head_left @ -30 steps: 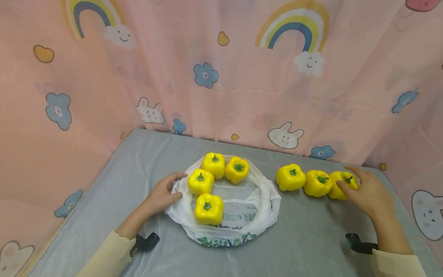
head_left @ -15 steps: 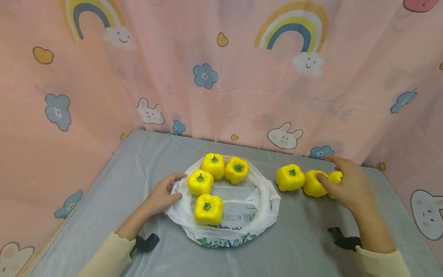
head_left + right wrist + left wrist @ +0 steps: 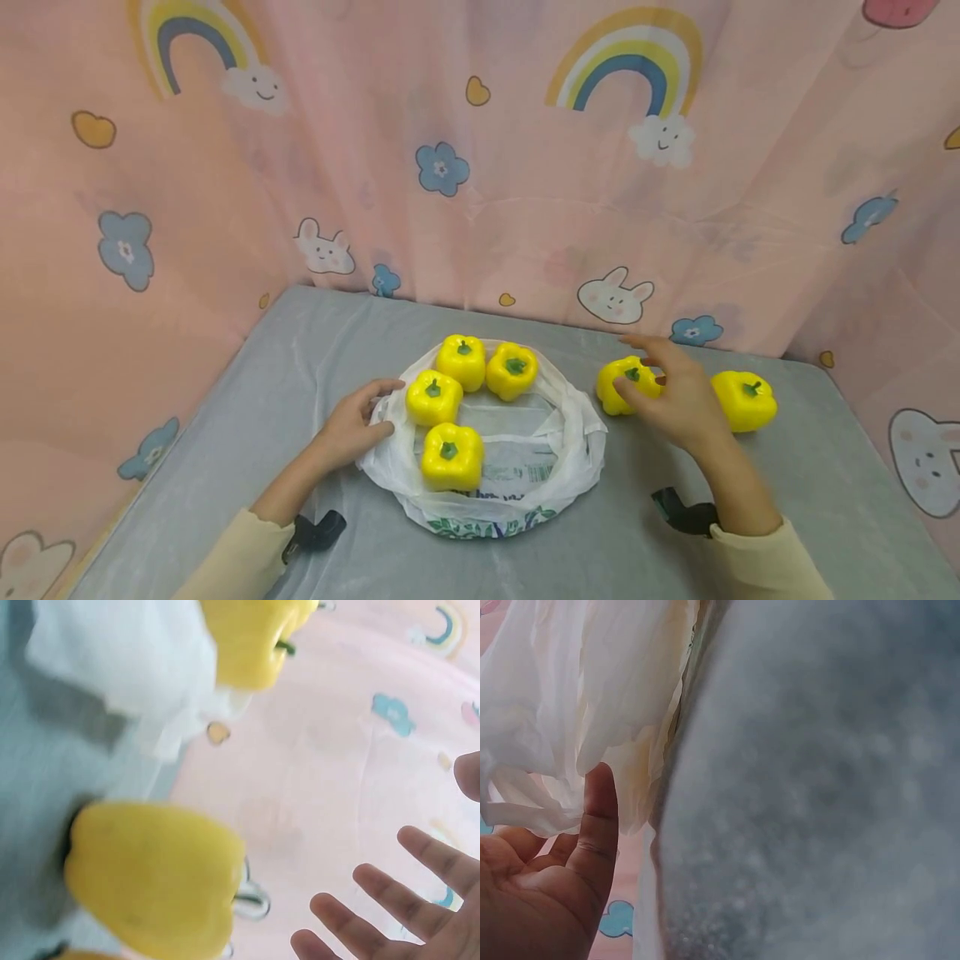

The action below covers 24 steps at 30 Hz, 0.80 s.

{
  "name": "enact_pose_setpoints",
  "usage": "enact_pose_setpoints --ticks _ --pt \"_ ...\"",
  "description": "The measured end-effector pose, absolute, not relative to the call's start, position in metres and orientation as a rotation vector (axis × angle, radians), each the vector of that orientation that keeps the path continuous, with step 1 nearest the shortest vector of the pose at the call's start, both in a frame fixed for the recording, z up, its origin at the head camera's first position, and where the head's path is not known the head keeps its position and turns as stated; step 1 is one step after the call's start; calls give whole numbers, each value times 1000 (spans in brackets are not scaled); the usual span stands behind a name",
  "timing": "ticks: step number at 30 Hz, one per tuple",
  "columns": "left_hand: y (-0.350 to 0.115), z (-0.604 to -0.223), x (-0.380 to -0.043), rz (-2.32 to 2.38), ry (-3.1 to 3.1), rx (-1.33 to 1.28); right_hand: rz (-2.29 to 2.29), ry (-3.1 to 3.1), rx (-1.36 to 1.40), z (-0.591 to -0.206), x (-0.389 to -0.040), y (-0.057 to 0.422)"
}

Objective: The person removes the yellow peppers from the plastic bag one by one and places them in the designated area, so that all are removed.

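My left hand (image 3: pixel 348 429) rests at the left rim of a white plastic bag (image 3: pixel 581 442), its fingertips touching the plastic. In the left wrist view the straight thumb (image 3: pixel 600 810) lies against the bag. Several yellow bell peppers sit along the left and back inside the bag, among them a front pepper (image 3: pixel 452 458) and a back-right pepper (image 3: pixel 512 379). My right hand (image 3: pixel 678 396) hovers with spread fingers over the table, partly covering a yellow bell pepper (image 3: pixel 618 398) right of the bag. It holds nothing. Farther right stands another bell pepper (image 3: pixel 742 408).
A grey cloth (image 3: pixel 330 333) covers the table. Behind it hangs a pink curtain (image 3: pixel 360 125) with rainbows, flowers and rabbits. Black wrist cameras, left (image 3: pixel 322 531) and right (image 3: pixel 682 512), stick out inward from the forearms.
My right hand has moved left from the far-right pepper, past the middle one, to the pepper nearest the bag. The middle pepper is now hidden behind it. My left hand has stayed put.
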State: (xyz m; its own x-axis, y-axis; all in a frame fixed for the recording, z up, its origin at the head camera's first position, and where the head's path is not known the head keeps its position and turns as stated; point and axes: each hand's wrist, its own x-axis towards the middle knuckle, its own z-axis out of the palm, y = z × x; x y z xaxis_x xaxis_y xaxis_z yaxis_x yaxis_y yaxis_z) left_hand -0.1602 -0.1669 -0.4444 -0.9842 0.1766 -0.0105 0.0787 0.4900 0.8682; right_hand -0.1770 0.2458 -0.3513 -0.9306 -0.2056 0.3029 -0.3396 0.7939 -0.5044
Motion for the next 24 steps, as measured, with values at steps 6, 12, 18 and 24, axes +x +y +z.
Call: enact_pose_setpoints --ticks 6,12,18,24 --pt "-168 -446 -161 1526 2627 231 904 -2760 489 -354 -177 225" --pt "-168 -446 -160 1524 2628 232 900 -2769 550 -359 -176 205" --pt "-167 -446 -160 1528 2628 234 963 -2767 612 -361 -173 189" --pt "-166 -445 -159 1542 2616 229 1110 -2699 699 -364 -168 175"
